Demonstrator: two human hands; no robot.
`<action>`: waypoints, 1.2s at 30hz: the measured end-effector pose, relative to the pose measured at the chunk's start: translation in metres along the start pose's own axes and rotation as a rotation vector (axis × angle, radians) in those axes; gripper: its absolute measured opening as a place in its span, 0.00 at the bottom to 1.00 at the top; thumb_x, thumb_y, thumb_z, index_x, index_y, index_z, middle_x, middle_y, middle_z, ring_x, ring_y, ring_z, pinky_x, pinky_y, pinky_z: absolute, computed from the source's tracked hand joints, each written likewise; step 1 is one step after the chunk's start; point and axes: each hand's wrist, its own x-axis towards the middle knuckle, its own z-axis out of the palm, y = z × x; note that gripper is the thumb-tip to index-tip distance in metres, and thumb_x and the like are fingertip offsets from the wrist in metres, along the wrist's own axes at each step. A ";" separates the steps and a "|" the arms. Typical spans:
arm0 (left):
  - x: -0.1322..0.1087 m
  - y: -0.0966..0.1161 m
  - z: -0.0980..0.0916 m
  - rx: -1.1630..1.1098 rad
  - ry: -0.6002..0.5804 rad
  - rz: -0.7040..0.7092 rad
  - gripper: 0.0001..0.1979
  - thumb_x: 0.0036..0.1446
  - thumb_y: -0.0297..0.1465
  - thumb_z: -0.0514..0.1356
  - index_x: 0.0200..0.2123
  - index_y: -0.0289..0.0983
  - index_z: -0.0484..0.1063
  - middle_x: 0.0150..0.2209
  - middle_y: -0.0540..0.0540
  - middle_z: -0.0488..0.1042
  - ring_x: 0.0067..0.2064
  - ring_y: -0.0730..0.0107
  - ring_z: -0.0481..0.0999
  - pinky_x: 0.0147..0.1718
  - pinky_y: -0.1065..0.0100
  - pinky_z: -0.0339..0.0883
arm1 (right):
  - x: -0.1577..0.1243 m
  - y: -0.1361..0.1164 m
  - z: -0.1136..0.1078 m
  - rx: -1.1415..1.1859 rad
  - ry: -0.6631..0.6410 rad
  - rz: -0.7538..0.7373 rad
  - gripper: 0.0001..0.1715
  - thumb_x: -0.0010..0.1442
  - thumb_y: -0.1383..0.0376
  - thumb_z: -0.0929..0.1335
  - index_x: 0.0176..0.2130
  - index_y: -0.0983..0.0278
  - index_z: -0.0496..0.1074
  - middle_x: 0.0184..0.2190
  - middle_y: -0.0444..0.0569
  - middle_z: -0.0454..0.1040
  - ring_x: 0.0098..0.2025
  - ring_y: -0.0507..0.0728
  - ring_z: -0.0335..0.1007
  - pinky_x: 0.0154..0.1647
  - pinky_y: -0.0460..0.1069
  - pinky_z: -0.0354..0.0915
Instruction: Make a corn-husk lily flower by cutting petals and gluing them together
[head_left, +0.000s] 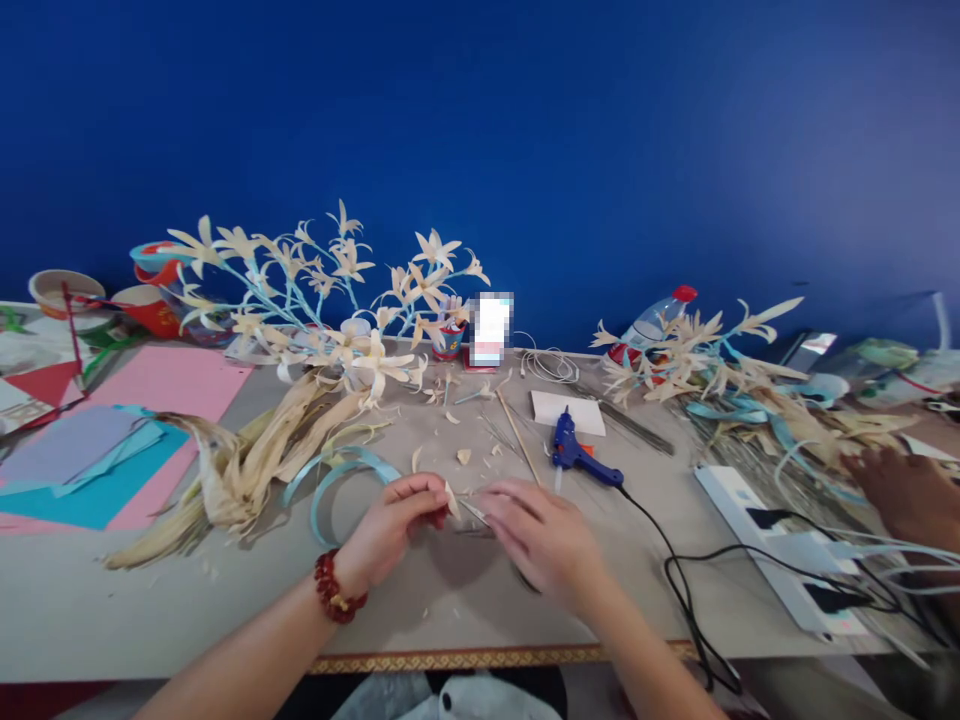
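Note:
My left hand (401,515), with a red bead bracelet (337,590) on its wrist, pinches a small pale piece of corn husk (451,500) between thumb and fingers. Close by on the right, my right hand (544,535) is closed around scissors (472,511). Their thin blades point at the husk piece, and the handles are mostly hidden under the palm. Small husk scraps (464,457) lie on the table just beyond both hands. A light blue strip (319,505) curls beside my left hand.
A blue glue gun (577,452) lies right of my hands, its black cord running to a white power strip (739,500). Dried husks (240,470) and branches of husk flowers (349,260) stand left. Another person's hand (904,500) rests at the far right.

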 end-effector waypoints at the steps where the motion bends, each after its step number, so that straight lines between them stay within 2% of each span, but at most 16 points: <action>1: 0.001 -0.001 -0.001 -0.037 0.009 -0.016 0.08 0.50 0.33 0.65 0.26 0.34 0.73 0.26 0.49 0.70 0.29 0.73 0.67 0.32 0.71 0.60 | 0.009 -0.003 0.003 -0.018 0.019 -0.086 0.17 0.64 0.71 0.62 0.49 0.57 0.72 0.45 0.50 0.77 0.41 0.56 0.73 0.41 0.49 0.67; 3: 0.002 -0.003 -0.003 -0.112 0.033 -0.035 0.08 0.49 0.33 0.66 0.27 0.34 0.73 0.26 0.49 0.70 0.29 0.73 0.67 0.32 0.71 0.61 | 0.025 -0.007 0.009 -0.041 0.034 -0.199 0.16 0.64 0.71 0.62 0.47 0.56 0.73 0.44 0.48 0.78 0.40 0.56 0.72 0.40 0.49 0.67; 5: 0.004 -0.004 -0.004 -0.163 0.040 -0.037 0.07 0.49 0.33 0.66 0.27 0.35 0.73 0.26 0.50 0.69 0.28 0.74 0.66 0.31 0.71 0.60 | 0.035 -0.007 0.015 -0.026 0.053 -0.250 0.14 0.65 0.70 0.62 0.44 0.58 0.74 0.41 0.48 0.79 0.38 0.55 0.72 0.39 0.49 0.67; 9: 0.004 0.000 -0.004 -0.094 0.035 0.063 0.09 0.53 0.33 0.62 0.25 0.35 0.71 0.25 0.50 0.68 0.28 0.73 0.65 0.30 0.71 0.59 | 0.039 0.000 0.024 0.234 0.093 -0.218 0.12 0.64 0.70 0.62 0.43 0.60 0.73 0.38 0.50 0.78 0.38 0.56 0.71 0.40 0.50 0.66; 12: 0.001 0.005 -0.001 0.093 0.067 0.165 0.07 0.55 0.33 0.60 0.28 0.35 0.71 0.26 0.50 0.68 0.30 0.72 0.66 0.32 0.71 0.59 | 0.037 0.002 0.029 0.554 0.132 -0.020 0.08 0.64 0.69 0.63 0.39 0.61 0.72 0.35 0.50 0.77 0.37 0.56 0.71 0.41 0.51 0.66; 14: 0.000 0.006 0.000 0.256 0.091 0.266 0.06 0.55 0.33 0.61 0.33 0.36 0.71 0.30 0.49 0.68 0.32 0.71 0.66 0.33 0.70 0.60 | 0.037 0.001 0.033 0.780 0.129 0.191 0.06 0.64 0.65 0.64 0.35 0.62 0.71 0.31 0.48 0.75 0.32 0.55 0.71 0.35 0.49 0.67; 16: 0.000 0.007 0.001 0.413 0.083 0.340 0.06 0.56 0.32 0.60 0.34 0.36 0.71 0.32 0.49 0.69 0.33 0.70 0.67 0.34 0.70 0.60 | 0.037 -0.001 0.038 0.984 0.100 0.379 0.09 0.63 0.61 0.66 0.33 0.63 0.71 0.28 0.46 0.73 0.26 0.52 0.69 0.28 0.46 0.66; 19: 0.000 0.006 0.001 0.556 0.066 0.362 0.07 0.59 0.32 0.57 0.31 0.35 0.70 0.29 0.49 0.69 0.32 0.71 0.66 0.33 0.71 0.60 | 0.036 -0.004 0.046 1.144 0.081 0.499 0.11 0.61 0.58 0.68 0.32 0.63 0.71 0.25 0.44 0.70 0.22 0.50 0.66 0.23 0.44 0.64; 23: 0.001 0.003 0.001 0.571 0.082 0.382 0.07 0.60 0.31 0.55 0.31 0.35 0.70 0.28 0.49 0.69 0.31 0.71 0.67 0.32 0.72 0.60 | 0.035 -0.008 0.051 1.083 0.125 0.482 0.09 0.61 0.60 0.68 0.32 0.63 0.72 0.26 0.44 0.71 0.24 0.50 0.66 0.24 0.44 0.64; 28: 0.001 -0.001 0.006 0.625 0.134 0.364 0.06 0.60 0.29 0.55 0.31 0.36 0.68 0.27 0.50 0.70 0.30 0.71 0.69 0.31 0.72 0.63 | 0.034 -0.010 0.049 0.976 0.173 0.374 0.07 0.63 0.63 0.65 0.33 0.63 0.71 0.27 0.45 0.72 0.27 0.52 0.68 0.28 0.45 0.64; 32: 0.001 -0.003 0.007 0.785 0.185 0.426 0.04 0.59 0.27 0.54 0.33 0.37 0.69 0.29 0.50 0.72 0.32 0.71 0.70 0.32 0.73 0.63 | 0.033 -0.010 0.046 0.770 0.156 0.301 0.04 0.61 0.66 0.65 0.35 0.63 0.69 0.28 0.46 0.71 0.28 0.53 0.66 0.30 0.47 0.63; 36: 0.001 -0.004 0.006 0.892 0.196 0.484 0.04 0.57 0.24 0.55 0.32 0.37 0.69 0.29 0.50 0.73 0.32 0.72 0.71 0.34 0.73 0.63 | 0.032 -0.011 0.044 0.603 0.149 0.255 0.03 0.61 0.67 0.65 0.33 0.63 0.68 0.25 0.45 0.70 0.25 0.52 0.65 0.29 0.47 0.60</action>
